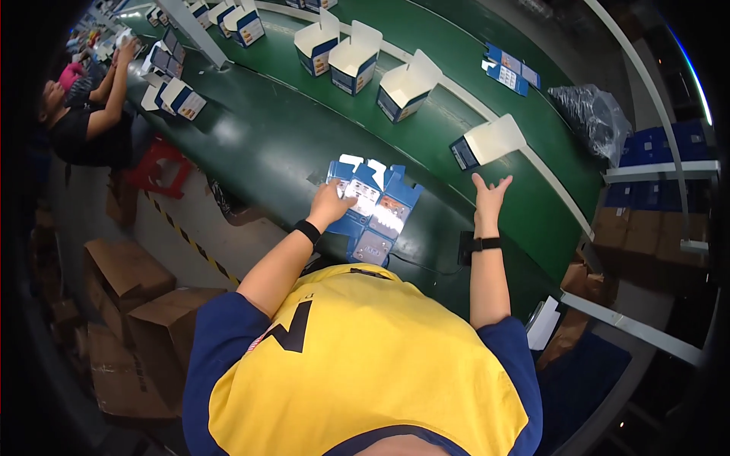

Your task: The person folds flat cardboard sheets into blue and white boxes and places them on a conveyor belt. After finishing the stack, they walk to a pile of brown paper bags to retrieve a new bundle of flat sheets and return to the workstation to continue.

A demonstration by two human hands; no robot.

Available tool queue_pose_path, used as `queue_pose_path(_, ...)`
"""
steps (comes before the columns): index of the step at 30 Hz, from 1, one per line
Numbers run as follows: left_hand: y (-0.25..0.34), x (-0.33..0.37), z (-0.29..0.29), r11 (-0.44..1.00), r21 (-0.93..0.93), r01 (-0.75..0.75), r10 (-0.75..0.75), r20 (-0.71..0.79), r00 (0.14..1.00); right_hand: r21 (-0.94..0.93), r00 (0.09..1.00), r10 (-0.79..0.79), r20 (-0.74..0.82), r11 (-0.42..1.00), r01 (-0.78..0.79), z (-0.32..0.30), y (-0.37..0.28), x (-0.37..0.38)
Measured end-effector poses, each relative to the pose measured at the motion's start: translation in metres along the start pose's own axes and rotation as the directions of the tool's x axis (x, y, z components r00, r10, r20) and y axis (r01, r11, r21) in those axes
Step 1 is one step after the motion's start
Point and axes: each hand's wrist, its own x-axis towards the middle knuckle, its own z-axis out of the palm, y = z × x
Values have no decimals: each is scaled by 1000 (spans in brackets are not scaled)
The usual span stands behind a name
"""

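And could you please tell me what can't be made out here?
Head view:
Flat blue packaging: partly covered by the left hand.
Plastic bag: contents obscured by its crinkled, glossy film.
Box at the top edge: cut off by the picture's border.
Wearer's legs: hidden behind the yellow vest.

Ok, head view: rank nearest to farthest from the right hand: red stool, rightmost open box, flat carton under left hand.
1. Rightmost open box, just beyond the right hand.
2. Flat carton, to the left.
3. Red stool, far left.
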Motion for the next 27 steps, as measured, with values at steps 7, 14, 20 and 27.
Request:
queue_pose_path(7,21,31,-20,755,-614,230,-166,161,973,929,319,-945,74,-50,-366,-193,-202,-45)
queue_pose_path(14,49,35,6,968,250,11,-18,24,1000,964,428,-900,88,-32,-266,-284,-179,-106)
queue_pose_path(20,60,25,6,918,398,10,-37,60,998,963,454,-889,61,-67,-260,-292,-192,-137)
queue_pose_path(27,40,27,14,951,302,-67,55,49,997,962,471,-882,28,-105,-253,-304,-193,-134)
